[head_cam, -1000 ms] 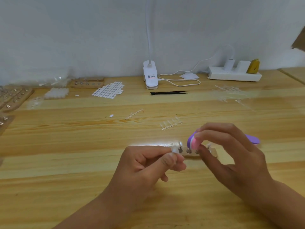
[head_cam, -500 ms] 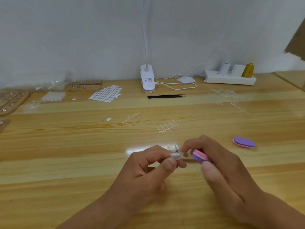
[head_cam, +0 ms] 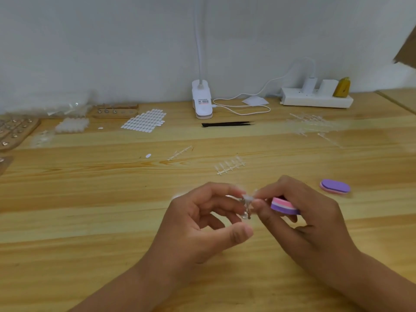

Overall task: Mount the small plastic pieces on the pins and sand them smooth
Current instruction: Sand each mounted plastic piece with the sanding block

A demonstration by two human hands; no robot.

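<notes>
Head view: at lower centre, right hand [head_cam: 310,221] grips a pink-purple sanding block [head_cam: 284,207] and pinches the small clear plastic piece [head_cam: 247,198]; left hand [head_cam: 198,226] curled alongside, grasp indeterminate, over wooden table [head_cam: 90,221].

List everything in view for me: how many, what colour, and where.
sanding block: one, pink-white-purple, held, centre
spare sanding block: one, purple-pink, table right
plastic piece: one, clear, held, centre
sprues: two, clear, mid-table
pin blocks: several, wooden, back left
tweezers: one, black, back centre
clip lamp: one, white, back edge
power strip: one, white, back right
sticker sheet: one, white, back left
table: one, light wood
left hand: one, at plastic piece, grip unclear
right hand: one, grips sanding block
</notes>
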